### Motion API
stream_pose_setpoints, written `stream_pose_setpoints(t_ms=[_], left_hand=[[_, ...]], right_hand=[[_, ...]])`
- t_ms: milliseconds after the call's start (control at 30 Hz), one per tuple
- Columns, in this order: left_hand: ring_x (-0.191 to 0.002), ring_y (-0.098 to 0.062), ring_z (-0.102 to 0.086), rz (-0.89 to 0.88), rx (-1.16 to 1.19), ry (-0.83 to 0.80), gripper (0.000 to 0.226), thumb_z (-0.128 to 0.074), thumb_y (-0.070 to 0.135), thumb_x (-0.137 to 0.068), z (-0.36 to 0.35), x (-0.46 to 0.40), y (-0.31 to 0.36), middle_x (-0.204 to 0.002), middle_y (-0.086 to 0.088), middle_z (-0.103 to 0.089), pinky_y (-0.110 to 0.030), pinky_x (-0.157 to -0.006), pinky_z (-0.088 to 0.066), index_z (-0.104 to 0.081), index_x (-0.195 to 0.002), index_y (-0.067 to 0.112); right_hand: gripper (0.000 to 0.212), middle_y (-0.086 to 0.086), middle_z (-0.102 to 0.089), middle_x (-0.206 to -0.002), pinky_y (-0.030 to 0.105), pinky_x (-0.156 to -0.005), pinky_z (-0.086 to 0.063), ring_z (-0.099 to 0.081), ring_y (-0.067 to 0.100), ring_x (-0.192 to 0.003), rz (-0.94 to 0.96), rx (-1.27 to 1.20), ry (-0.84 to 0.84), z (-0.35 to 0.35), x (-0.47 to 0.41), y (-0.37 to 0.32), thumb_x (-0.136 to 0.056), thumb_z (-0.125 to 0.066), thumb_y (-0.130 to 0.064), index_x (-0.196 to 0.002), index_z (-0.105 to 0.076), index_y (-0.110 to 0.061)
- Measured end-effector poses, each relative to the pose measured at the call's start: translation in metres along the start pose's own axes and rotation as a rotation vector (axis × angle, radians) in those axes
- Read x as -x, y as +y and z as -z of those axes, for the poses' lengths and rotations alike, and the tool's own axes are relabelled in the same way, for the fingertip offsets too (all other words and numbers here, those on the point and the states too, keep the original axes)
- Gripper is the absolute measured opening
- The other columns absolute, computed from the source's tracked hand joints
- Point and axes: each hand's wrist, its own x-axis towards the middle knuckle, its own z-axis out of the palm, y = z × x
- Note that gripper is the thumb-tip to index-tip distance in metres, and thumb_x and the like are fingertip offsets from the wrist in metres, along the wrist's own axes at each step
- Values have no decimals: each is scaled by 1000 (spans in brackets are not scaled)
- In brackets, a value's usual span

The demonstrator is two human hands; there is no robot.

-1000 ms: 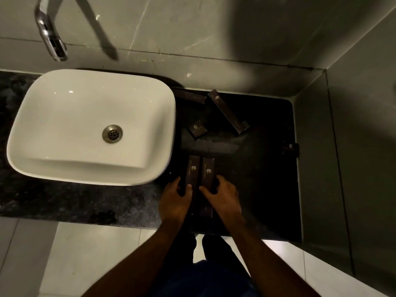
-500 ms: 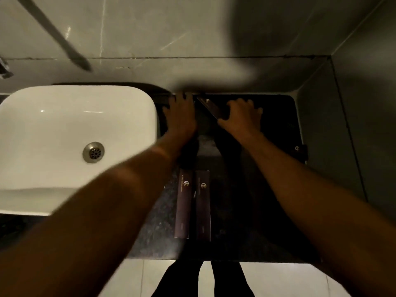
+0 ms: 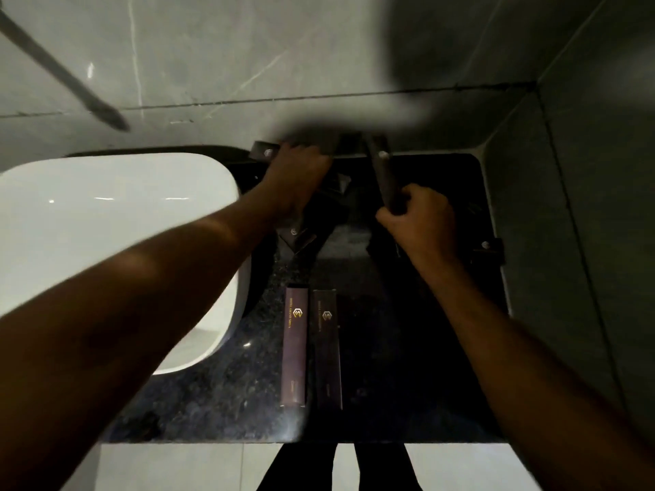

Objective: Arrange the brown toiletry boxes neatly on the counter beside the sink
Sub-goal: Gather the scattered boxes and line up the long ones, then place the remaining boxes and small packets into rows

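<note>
Brown toiletry boxes: two long ones [image 3: 294, 345] [image 3: 328, 349] lie side by side, parallel, on the dark stone counter [image 3: 407, 366] right of the white sink [image 3: 106, 242]. Right hand [image 3: 421, 221] is closed around a third long box [image 3: 384, 175], lifted at a tilt. Left hand [image 3: 297, 175] rests on a fourth box [image 3: 264, 152] against the back wall; its grip cannot be confirmed. A small box [image 3: 296, 237] lies beneath the left wrist.
</note>
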Motion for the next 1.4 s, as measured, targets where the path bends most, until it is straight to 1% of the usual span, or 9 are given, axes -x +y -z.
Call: stream_pose_setpoints(t_ms=[100,267,367,467,567,733,1100,1300,1400], left_hand=[[-96,-38,-61,-202,0,63,27,-53,17,-75,6,32,60,-99,-12,-66,-56,-98,-38,-65,-100,16],[-102,-22,-64,-643,-107,-19,21,-58,24,-77,-20,109,172,-97,7,-69,-58,-105,-39,-71,-91,30],[-94,-18,-66,-781,-68,-24,14,-62,24,-70,-33,128,207,-88,11,-68,-53,-105,-43,-71,-79,30],[-106,-20,-63,-798,-27,-16,26,-53,23,-76,-44,137,220,-98,8,-66,-54,-110,-34,-69,-93,33],[-128,-24,-51,-684,201,41,41,-60,24,-76,-51,150,221,-123,2,-62,-60,-113,-27,-65,-116,33],[-131,-33,-43,-97,641,-4,51,-65,35,-81,-51,165,223,-142,-10,-49,-56,-104,-38,-56,-131,28],[-141,-24,-31,33,587,-161,55,-50,49,-90,-64,192,254,-154,-2,-32,-52,-110,-30,-39,-142,32],[-118,-34,-56,165,776,266,43,-69,9,-84,-53,175,198,-131,-20,-57,-41,-97,-44,-60,-125,19],[-127,-39,-46,465,701,217,46,-67,12,-84,-52,145,134,-141,-21,-45,-46,-103,-42,-56,-129,11]], right_hand=[[25,-4,-68,-68,23,-54,-44,-63,16,-62,-208,-159,69,37,74,48,-63,-76,-38,-81,-67,-23],[26,-2,-66,-70,22,-54,-40,-65,21,-68,-475,-170,-114,50,189,110,-66,-84,-29,-81,-66,-18],[34,2,-66,-81,26,-60,-42,-64,23,-73,-483,-158,-184,45,218,125,-65,-86,-29,-89,-68,-14],[37,-2,-59,-89,18,-57,-36,-56,14,-74,-436,-169,-214,45,222,126,-68,-84,-35,-96,-67,-17],[39,2,-59,-100,25,-67,-42,-57,16,-85,-414,-214,-269,46,220,127,-75,-79,-31,-107,-65,-14],[42,11,-59,-115,28,-78,-44,-59,24,-102,-399,-256,-281,46,219,131,-84,-72,-21,-122,-59,-9],[42,9,-60,-115,30,-79,-47,-57,18,-97,-389,-280,-308,36,212,131,-82,-72,-19,-122,-59,-12],[43,16,-58,-121,34,-86,-46,-57,32,-110,-421,-214,-147,55,173,137,-86,-69,-20,-125,-56,-11],[52,16,-36,-147,35,-97,-40,-43,34,-128,-313,-44,-128,66,115,131,-84,-68,-4,-132,-51,-11]])
